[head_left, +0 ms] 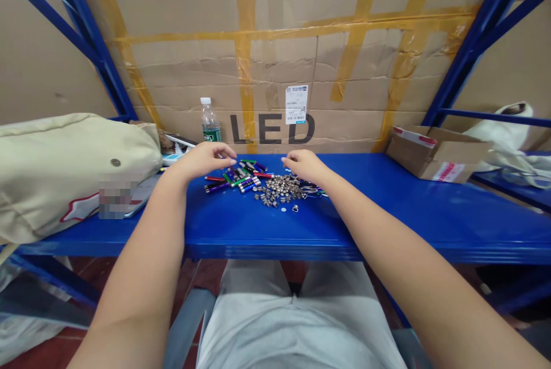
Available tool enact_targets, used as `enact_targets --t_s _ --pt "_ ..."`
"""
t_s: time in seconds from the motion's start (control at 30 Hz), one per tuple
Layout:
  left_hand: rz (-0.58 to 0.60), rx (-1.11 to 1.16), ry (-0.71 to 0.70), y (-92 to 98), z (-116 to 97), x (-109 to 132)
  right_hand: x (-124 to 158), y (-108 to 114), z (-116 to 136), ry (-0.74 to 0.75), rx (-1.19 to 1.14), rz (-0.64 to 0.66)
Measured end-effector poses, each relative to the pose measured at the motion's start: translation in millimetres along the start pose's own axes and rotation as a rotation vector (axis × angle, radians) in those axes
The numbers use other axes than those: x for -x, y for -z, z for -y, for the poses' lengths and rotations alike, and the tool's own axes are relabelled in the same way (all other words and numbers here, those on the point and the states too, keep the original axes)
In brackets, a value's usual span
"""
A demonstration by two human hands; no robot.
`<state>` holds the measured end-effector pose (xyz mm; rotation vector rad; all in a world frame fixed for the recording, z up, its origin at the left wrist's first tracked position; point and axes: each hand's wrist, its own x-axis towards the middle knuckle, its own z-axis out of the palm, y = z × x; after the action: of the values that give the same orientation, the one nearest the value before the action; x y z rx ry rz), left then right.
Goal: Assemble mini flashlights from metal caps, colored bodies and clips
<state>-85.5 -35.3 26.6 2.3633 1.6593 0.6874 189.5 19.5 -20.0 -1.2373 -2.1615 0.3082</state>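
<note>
My left hand point(206, 158) hovers over a heap of several small coloured tubes point(239, 179) on the blue shelf point(267, 231); its fingers curl downward and I see nothing in them. My right hand point(303, 163) reaches above a pile of small silvery button-like pieces point(279, 190), fingers bent and pinched together; whether they hold a piece is hidden. The two hands are about a hand's width apart.
A beige jacket point(64, 168) lies on the shelf at left. A plastic water bottle point(210, 122) stands by the taped cardboard wall marked LED point(275, 128). An open cardboard box point(434, 154) sits at right, with a white bag point(503, 128) beyond it.
</note>
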Motion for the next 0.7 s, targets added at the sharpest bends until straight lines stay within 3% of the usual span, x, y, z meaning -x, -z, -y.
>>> enact_targets --t_s 0.1,0.2,0.3,0.43,0.6,0.7 --pt "0.101 -0.231 0.159 6.1 27 -1 2 -3 3 0.050 0.025 0.016" --pt "0.209 -0.304 0.226 3.6 44 -4 3 -7 8 0.102 0.047 0.043" --pt "0.340 -0.321 0.254 0.5 47 -6 5 -12 13 0.144 0.087 0.058" --pt "0.334 -0.374 0.292 0.5 47 -5 8 -16 17 0.182 0.091 0.105" --pt "0.456 -0.303 0.353 3.4 50 -4 9 -15 17 0.185 0.068 0.143" --pt "0.472 -0.264 0.344 4.6 54 -6 10 -13 16 0.186 0.049 0.161"
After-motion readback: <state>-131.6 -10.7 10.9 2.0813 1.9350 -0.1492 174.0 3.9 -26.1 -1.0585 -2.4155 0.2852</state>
